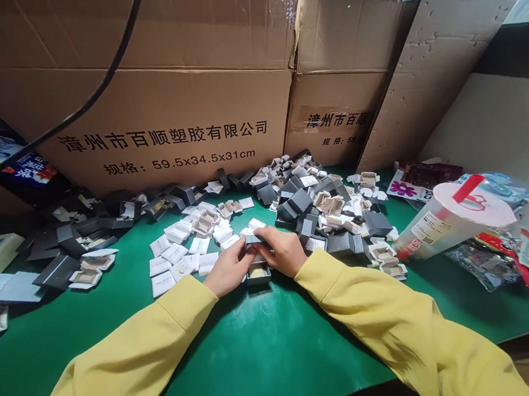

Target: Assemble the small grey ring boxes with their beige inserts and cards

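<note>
Your left hand (229, 267) and right hand (286, 250) are pinching a dark piece (254, 239) just beside the open box (258, 277) on the green table (286, 335), so a slipping grip could be knocking that box askew.

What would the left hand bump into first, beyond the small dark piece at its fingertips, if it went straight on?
Most likely the right hand: the left hand points forward and rightward, and the right fingers lie just past the small dark piece. Exact depth is unclear.
</note>
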The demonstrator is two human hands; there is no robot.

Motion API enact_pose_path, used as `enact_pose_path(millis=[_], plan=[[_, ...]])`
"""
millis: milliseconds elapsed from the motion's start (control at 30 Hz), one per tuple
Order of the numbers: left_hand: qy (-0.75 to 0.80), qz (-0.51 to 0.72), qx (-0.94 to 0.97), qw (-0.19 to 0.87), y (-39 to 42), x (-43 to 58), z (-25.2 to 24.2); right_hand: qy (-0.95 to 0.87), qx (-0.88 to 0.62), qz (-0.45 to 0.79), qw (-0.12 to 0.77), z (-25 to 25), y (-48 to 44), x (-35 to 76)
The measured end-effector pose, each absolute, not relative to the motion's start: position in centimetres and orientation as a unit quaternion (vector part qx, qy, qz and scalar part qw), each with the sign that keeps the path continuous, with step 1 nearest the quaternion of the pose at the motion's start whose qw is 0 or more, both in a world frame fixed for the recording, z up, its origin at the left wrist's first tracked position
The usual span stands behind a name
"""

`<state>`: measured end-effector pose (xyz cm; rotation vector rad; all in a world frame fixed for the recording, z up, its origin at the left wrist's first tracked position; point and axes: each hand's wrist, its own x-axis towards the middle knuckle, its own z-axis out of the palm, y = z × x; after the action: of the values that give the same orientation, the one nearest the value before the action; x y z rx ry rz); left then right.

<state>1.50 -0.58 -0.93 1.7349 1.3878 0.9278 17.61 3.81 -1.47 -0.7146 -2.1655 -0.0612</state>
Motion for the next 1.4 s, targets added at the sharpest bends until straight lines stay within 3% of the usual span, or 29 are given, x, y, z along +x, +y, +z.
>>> enact_pose_path(millis=[1400], plan=[[0.564,0.366,0.662,0.331,-0.52,1.61,-0.48,-0.866,-0.303,0.082,0.389,-1.58,3.67,17.53]])
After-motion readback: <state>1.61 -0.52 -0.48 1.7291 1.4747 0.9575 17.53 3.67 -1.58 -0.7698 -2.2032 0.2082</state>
